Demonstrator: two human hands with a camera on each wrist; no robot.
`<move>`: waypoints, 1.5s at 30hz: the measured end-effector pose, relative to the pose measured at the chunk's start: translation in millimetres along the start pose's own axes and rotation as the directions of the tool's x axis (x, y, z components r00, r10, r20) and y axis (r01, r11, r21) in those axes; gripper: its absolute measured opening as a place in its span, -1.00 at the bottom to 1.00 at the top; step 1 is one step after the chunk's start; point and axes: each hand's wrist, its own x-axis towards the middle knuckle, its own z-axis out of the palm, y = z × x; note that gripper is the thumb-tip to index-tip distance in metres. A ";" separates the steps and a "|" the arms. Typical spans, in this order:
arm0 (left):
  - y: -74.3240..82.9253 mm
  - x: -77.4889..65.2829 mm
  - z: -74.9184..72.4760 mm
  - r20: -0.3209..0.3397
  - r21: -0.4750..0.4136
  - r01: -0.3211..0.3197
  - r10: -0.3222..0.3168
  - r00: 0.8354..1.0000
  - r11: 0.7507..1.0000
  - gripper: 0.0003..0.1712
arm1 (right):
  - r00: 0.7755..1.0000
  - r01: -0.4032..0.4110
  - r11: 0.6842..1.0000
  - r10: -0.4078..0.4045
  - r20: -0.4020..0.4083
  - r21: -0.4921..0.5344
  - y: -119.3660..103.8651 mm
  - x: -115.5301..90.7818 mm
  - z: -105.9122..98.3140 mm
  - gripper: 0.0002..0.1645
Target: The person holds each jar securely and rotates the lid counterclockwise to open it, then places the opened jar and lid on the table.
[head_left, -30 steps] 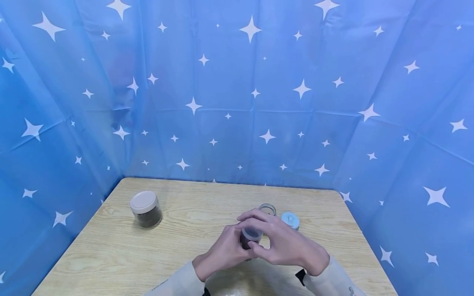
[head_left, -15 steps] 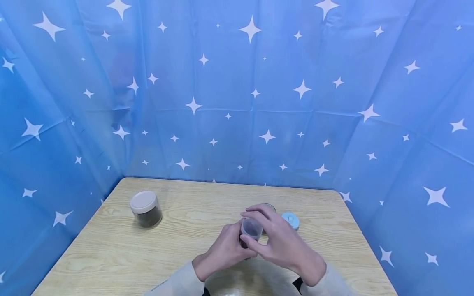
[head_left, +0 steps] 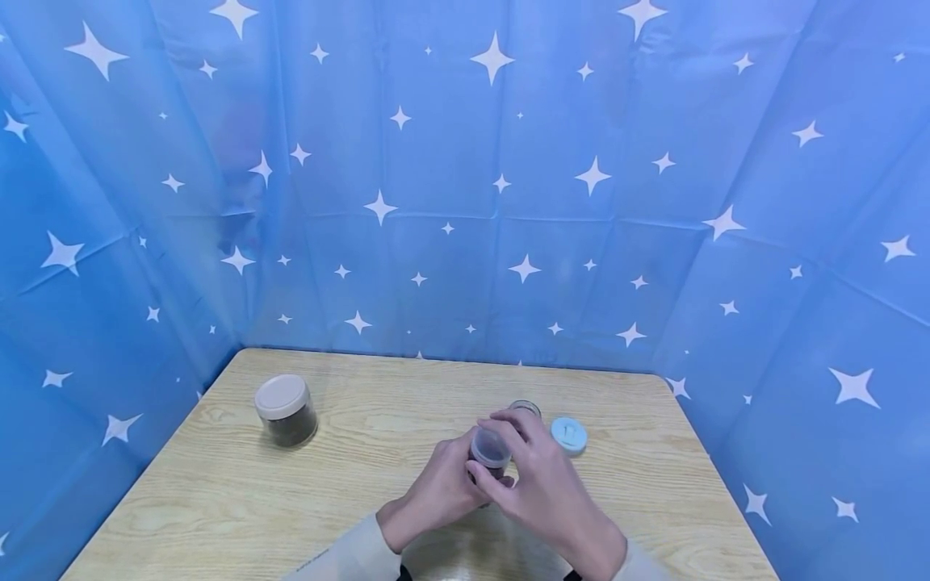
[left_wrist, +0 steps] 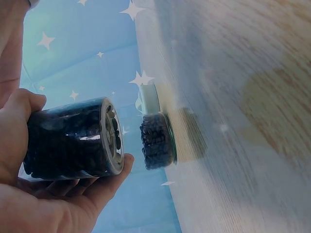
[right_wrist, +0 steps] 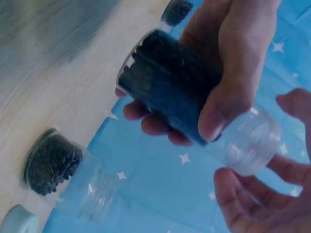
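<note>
The left hand was wrapped around a clear cylindrical jar packed with small, dark, bean-like pieces, its thumb on one side and its fingers on the other. It held the jar roughly upright, raised above the pale wood-grain tabletop near its front edge. The right hand was spread about the jar's clear top end; in the right wrist view its thumb stood apart from that end while the other fingers curved beneath, and whether those fingertips touched could not be told. Just beyond the hands, partly hidden from above, a second clear glass jar stood uncapped, its threaded neck bare and similar dark pieces filling its lower part. A round, pale-blue lid lay just beside it on the right. Well apart, toward the far left, stood a squat clear jar with a white lid and dark contents. A blue curtain with white stars hung behind and along both sides.
</note>
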 end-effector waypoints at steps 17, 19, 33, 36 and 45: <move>-0.4 1.1 0.2 -0.034 0.059 -0.022 0.024 0.999 0.998 -0.44 | 0.999 -0.009 0.999 0.007 -0.053 -0.038 -4.0 -6.5 9.4 -0.62; -0.4 1.4 0.2 -0.038 0.065 -0.024 0.027 0.999 0.998 -0.46 | 0.999 -0.008 1.000 0.007 -0.052 -0.030 -3.6 -6.6 9.4 -0.63; 2.0 -0.6 -1.7 0.015 0.027 0.006 -0.007 1.000 1.000 -0.37 | 1.000 -0.027 0.997 0.028 -0.010 0.076 1.5 -7.1 6.0 -0.50; 1.5 -0.6 -1.5 0.022 0.020 0.013 -0.014 1.000 1.000 -0.38 | 1.000 -0.017 0.996 0.018 -0.010 0.092 3.4 -6.9 5.9 -0.51; 0.6 -0.9 -1.4 0.046 0.013 0.033 -0.034 0.998 0.999 -0.37 | 1.000 -0.001 0.994 -0.001 0.016 0.113 7.3 -6.3 2.2 -0.54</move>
